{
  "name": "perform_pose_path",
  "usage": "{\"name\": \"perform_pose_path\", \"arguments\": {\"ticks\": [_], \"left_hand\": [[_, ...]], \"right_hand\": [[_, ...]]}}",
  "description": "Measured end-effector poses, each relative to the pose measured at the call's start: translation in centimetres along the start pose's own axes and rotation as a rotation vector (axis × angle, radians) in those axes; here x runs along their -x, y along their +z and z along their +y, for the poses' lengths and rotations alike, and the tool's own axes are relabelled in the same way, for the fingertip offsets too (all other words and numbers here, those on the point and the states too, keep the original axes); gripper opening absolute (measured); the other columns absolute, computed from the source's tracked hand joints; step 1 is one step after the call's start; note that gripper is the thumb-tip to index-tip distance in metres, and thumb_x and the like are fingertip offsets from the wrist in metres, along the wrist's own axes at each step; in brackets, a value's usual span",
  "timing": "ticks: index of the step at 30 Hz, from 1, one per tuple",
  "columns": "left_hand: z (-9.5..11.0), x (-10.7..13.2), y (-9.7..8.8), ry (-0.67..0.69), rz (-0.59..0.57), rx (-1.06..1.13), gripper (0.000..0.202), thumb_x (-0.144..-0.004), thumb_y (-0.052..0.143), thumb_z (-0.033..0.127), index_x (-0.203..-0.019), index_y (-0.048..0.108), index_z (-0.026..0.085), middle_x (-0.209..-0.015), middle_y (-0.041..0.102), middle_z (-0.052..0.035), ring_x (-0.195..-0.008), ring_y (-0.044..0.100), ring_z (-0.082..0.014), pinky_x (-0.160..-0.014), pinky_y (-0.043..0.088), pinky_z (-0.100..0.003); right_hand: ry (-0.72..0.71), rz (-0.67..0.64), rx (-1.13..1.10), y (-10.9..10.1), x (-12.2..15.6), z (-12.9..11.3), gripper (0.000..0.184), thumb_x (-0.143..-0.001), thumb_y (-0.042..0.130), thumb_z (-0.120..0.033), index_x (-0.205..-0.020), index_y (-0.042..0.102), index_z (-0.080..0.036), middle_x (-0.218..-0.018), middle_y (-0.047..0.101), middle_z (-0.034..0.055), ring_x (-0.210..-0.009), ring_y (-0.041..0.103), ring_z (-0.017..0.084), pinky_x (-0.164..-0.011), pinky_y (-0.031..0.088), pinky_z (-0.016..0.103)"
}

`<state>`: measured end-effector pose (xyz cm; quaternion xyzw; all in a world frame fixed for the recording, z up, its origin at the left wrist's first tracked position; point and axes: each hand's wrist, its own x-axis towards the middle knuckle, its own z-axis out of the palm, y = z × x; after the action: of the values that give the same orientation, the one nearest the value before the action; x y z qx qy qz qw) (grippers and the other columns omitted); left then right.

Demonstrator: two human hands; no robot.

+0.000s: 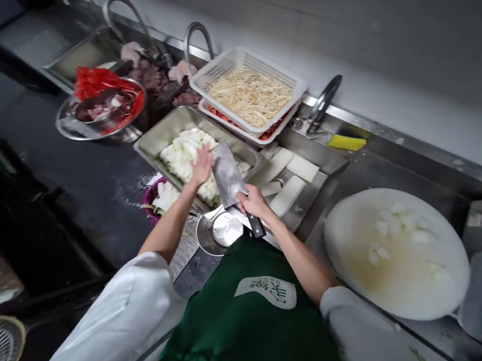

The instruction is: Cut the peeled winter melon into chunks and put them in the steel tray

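My right hand point(254, 202) is closed round the dark handle of a cleaver point(228, 178), whose broad blade is tilted over a steel tray point(156, 138) of chopped white vegetable pieces point(184, 156). My left hand point(202, 164) lies flat, fingers stretched, against the blade's side above the pieces. A round white cutting board point(398, 254) at the right carries a few leftover white pieces point(403, 221).
White basket of bean sprouts point(250, 91) behind the tray. Steel bowl with red bag and meat point(102, 103) at left. Long white vegetable slabs point(289, 179) in the sink, yellow sponge point(346, 142), taps point(324, 102), a small steel lid point(226, 229), purple bowl point(151, 197).
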<state>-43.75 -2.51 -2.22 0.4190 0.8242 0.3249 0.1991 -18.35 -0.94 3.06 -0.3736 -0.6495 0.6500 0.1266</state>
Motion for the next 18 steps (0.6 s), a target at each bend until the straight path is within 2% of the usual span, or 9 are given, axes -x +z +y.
{"name": "perform_pose_path", "arguments": {"ticks": [1,2,3,6,9,12,14,16,18], "left_hand": [[-0.2,-0.3,-0.2,-0.121,0.011,-0.005,0.067,-0.104,0.033,0.058,-0.158,0.038,0.019,-0.169,0.024,-0.0127,-0.159,0.013,-0.0333,-0.126,0.006,-0.068],[-0.2,-0.3,0.0,-0.174,0.038,-0.017,0.068,-0.103,0.035,0.057,-0.156,0.040,0.015,-0.167,0.028,-0.0170,-0.158,0.018,-0.0354,-0.125,0.010,-0.068],[0.2,-0.2,0.6,-0.120,0.068,-0.017,0.068,-0.103,0.037,0.056,-0.153,0.044,0.011,-0.164,0.033,-0.0199,-0.156,0.024,-0.0357,-0.126,0.015,-0.066],[4.0,1.7,5.0,0.314,0.120,0.103,0.060,-0.104,0.037,0.055,-0.141,0.058,0.013,-0.145,0.058,-0.0178,-0.140,0.051,-0.0290,-0.123,0.036,-0.051],[11.1,5.4,13.0,0.569,0.014,0.171,0.049,-0.104,0.040,0.049,-0.134,0.063,0.017,-0.132,0.067,-0.0132,-0.129,0.061,-0.0260,-0.117,0.044,-0.046],[18.9,10.2,23.2,0.761,-0.288,0.151,0.051,-0.103,0.041,0.049,-0.140,0.059,0.018,-0.136,0.065,-0.0143,-0.130,0.061,-0.0258,-0.115,0.046,-0.044],[22.8,13.5,29.9,0.881,-0.520,0.048,0.069,-0.098,0.049,0.057,-0.153,0.045,0.015,-0.153,0.050,-0.0185,-0.145,0.046,-0.0304,-0.120,0.040,-0.047],[25.5,16.6,35.7,1.011,-0.707,-0.153,0.102,-0.081,0.069,0.070,-0.160,0.035,0.016,-0.168,0.023,-0.0191,-0.157,0.020,-0.0400,-0.125,0.029,-0.054],[27.1,19.3,40.0,1.094,-0.778,-0.341,0.116,-0.068,0.078,0.075,-0.161,0.034,0.021,-0.172,0.007,-0.0152,-0.157,0.001,-0.0468,-0.126,0.015,-0.063]], "right_hand": [[-0.004,0.035,-0.054,-1.7,2.0,0.8,0.012,-0.094,0.053,-0.026,-0.083,0.050,-0.023,-0.048,0.051,-0.0086,-0.038,0.049,0.011,-0.041,0.039,0.021],[-0.009,0.085,-0.093,-3.5,4.3,1.8,0.014,-0.095,0.054,-0.029,-0.083,0.049,-0.024,-0.048,0.051,-0.0090,-0.037,0.049,0.011,-0.040,0.038,0.021],[-0.013,0.151,-0.116,-5.5,6.8,2.9,0.016,-0.095,0.054,-0.033,-0.082,0.048,-0.024,-0.048,0.051,-0.0089,-0.036,0.048,0.011,-0.040,0.038,0.021],[0.030,0.454,-0.118,-11.5,15.6,6.8,0.026,-0.094,0.054,-0.047,-0.082,0.047,-0.025,-0.047,0.050,-0.0084,-0.035,0.047,0.011,-0.039,0.038,0.022],[0.170,0.810,-0.096,-16.4,24.9,11.3,0.037,-0.091,0.054,-0.060,-0.079,0.046,-0.026,-0.045,0.049,-0.0073,-0.036,0.048,0.013,-0.040,0.039,0.025],[0.342,1.098,-0.074,-19.4,33.5,15.9,0.046,-0.086,0.054,-0.070,-0.073,0.043,-0.027,-0.044,0.051,-0.0037,-0.039,0.050,0.016,-0.042,0.041,0.028],[0.455,1.211,-0.081,-20.3,38.0,19.0,0.049,-0.082,0.053,-0.074,-0.070,0.043,-0.028,-0.043,0.051,-0.0018,-0.039,0.050,0.017,-0.042,0.041,0.029],[0.553,1.285,-0.092,-20.5,41.2,22.0,0.049,-0.081,0.053,-0.074,-0.067,0.042,-0.028,-0.042,0.051,-0.0007,-0.039,0.050,0.017,-0.044,0.041,0.030],[0.623,1.324,-0.127,-20.2,43.2,24.8,0.047,-0.081,0.053,-0.072,-0.066,0.042,-0.028,-0.042,0.052,0.0000,-0.039,0.050,0.017,-0.045,0.041,0.030]]}}
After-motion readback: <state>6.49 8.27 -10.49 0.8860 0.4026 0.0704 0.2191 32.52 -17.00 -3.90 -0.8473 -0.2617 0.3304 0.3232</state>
